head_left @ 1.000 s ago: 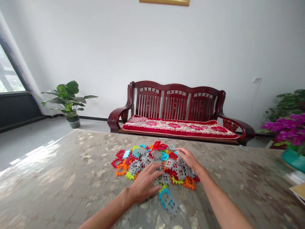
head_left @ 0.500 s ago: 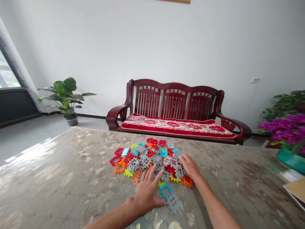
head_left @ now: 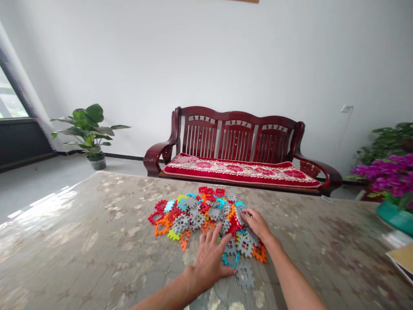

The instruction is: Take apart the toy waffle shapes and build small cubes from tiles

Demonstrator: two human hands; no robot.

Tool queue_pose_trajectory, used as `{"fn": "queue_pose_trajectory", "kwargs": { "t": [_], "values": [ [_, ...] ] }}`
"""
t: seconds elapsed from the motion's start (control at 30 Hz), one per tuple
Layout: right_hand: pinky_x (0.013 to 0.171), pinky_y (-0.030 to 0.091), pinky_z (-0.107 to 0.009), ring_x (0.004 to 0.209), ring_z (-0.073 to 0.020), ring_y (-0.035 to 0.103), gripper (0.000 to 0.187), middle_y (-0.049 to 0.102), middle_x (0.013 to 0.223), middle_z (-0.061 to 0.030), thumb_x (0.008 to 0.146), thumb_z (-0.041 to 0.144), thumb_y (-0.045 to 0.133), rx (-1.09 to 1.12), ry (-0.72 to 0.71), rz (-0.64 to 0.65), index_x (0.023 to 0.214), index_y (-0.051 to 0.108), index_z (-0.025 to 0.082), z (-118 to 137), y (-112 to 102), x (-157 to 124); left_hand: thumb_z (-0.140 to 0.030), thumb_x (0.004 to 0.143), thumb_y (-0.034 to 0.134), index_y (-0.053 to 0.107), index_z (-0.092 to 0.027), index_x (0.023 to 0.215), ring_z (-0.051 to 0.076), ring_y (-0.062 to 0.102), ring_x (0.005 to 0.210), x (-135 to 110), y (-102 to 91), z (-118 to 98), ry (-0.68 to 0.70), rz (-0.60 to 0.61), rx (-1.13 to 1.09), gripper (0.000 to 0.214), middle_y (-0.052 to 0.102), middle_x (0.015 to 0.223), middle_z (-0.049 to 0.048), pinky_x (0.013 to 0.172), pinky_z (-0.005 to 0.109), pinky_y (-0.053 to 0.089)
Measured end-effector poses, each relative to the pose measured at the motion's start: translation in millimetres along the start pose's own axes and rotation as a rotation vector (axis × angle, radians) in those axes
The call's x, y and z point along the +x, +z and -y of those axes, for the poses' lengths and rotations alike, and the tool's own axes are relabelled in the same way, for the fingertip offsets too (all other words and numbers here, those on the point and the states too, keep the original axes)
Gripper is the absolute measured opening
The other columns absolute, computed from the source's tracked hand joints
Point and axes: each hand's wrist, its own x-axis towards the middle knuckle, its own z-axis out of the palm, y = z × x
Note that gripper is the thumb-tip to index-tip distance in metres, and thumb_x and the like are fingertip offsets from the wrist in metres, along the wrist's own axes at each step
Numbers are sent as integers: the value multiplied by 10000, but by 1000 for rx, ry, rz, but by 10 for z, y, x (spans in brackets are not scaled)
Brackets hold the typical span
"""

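A heap of notched plastic building tiles [head_left: 197, 218] in grey, red, orange, blue and lime lies between my hands. My left hand [head_left: 211, 258] is open at the near side of the heap, fingers spread, fingertips among the grey tiles. By its thumb, a grey window tile [head_left: 245, 274] lies flat on the table, close to a blue frame tile [head_left: 231, 259]. On the heap's right side, my right hand [head_left: 257, 224] has its fingers closed on a tilted grey tile [head_left: 239, 215]. An orange tile [head_left: 260, 253] lies below that hand.
The heap sits on a table with a patterned grey-brown cover [head_left: 97, 232]. A lone grey tile [head_left: 326, 199] lies near the far right edge. At the right stand a teal flowerpot [head_left: 393, 218] and a tan flat object [head_left: 402, 258]. Beyond the table is a wooden bench [head_left: 237, 135].
My left hand has slid right, and the grey window tile and blue frame tile have moved right too. Tiles on the near right have shifted and spread. My right hand's fingers have curled onto a grey tile.
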Motion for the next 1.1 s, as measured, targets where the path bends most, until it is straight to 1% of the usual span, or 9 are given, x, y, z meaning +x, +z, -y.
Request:
{"fn": "queue_pose_trajectory", "kwargs": {
  "t": [0.17,0.3,0.43,0.57,0.7,0.8,0.9,1.0,1.1],
  "values": [
    [869,466,-363,955,-260,645,406,738,964,-53,690,466,556,194,41,97,947,724,201,100,-82,-28,-616,636,766,461,-386,1384,357,428,1287,75,-38,-16,162,51,-5,839,332,1542,94,1047,531,359],
    [877,472,-374,954,-257,651,437,747,961,-38,664,451,597,397,73,212,996,724,197,261,-135,-119,-626,652,747,476,-347,1372,322,496,1182,194,-15,4,251,19,-11,818,495,1382,100,985,467,422],
    [862,471,-360,913,-241,650,395,745,910,-28,634,422,633,414,51,325,939,730,191,373,-142,-160,-696,715,633,507,-323,1341,305,541,1113,291,-8,60,338,11,7,739,577,1243,96,937,435,449],
    [741,476,-321,765,-204,631,319,717,771,-6,636,419,648,408,33,371,836,704,177,412,-102,-158,-641,810,572,522,-293,1311,283,558,1143,401,-110,81,411,-9,30,612,558,1319,96,948,392,454],
    [742,488,-326,766,-209,642,355,716,786,-21,666,465,671,522,40,341,855,690,166,461,-105,-170,-496,881,570,538,-271,1275,269,565,1167,565,-247,81,406,-63,75,455,487,1431,84,950,384,466],
    [819,498,-366,862,-241,661,415,735,880,-47,685,501,679,607,15,308,933,692,169,489,-153,-175,-384,905,559,580,-265,1225,263,562,1177,668,-320,109,384,-105,85,342,467,1454,79,963,396,467],
    [919,477,-396,991,-265,653,478,733,1023,-68,696,518,677,600,-7,231,1038,685,184,449,-218,-172,-237,898,543,626,-277,1179,267,502,1262,661,-368,162,352,-152,67,296,416,1499,71,1024,422,429],
    [999,437,-429,1113,-288,611,547,695,1157,-99,709,569,643,453,-67,113,1107,674,194,328,-287,-217,-176,874,534,664,-277,1139,267,457,1309,505,-402,215,329,-152,25,312,427,1488,74,1066,435,395],
    [1089,350,-461,1256,-303,510,595,616,1303,-104,707,571,648,145,-216,29,1189,657,222,182,-341,-389,-206,854,559,652,-296,1177,273,425,1333,264,-422,252,328,-119,-8,349,430,1488,65,1097,463,358]
  ]
}}
